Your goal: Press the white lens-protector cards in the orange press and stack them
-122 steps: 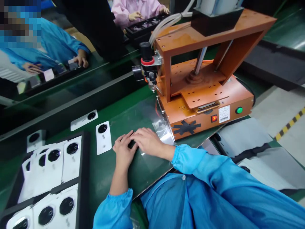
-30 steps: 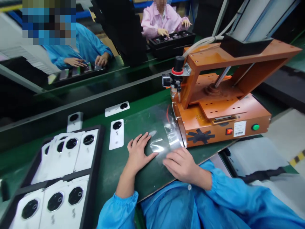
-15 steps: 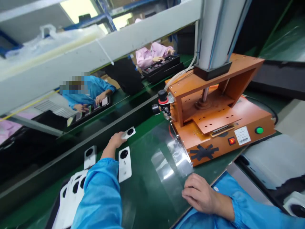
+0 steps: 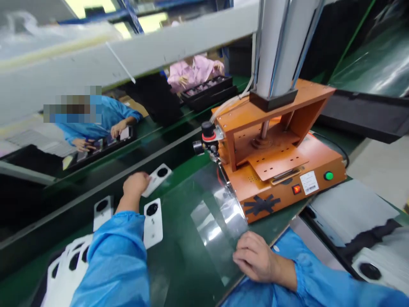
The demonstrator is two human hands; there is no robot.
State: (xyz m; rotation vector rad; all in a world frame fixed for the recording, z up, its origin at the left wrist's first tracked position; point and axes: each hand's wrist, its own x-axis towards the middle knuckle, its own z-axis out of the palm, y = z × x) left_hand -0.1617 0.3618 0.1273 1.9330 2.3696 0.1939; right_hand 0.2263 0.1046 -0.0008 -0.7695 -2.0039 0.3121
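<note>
My left hand is at the near-left edge of a white phone back panel with a round black camera area. Its fingers are curled together against the panel's edge; the fingertips are partly hidden. A second white panel lies nearer me on the green surface, right of my left sleeve. To the left is a third panel, partly behind the sleeve. My right hand rests at the near table edge, fingers bent and pressed together, with nothing visible in it. Beside it lies a clear plastic sheet.
An orange press machine stands at the right. Overlapping white panels lie at the lower left; more parts are at the lower right. Across the line, a person in blue and one in pink handle black trays.
The view has shifted, moving most things left in the picture. My left hand has drawn back leftward along the panel, uncovering more of it. My right hand stays by the table edge.
</note>
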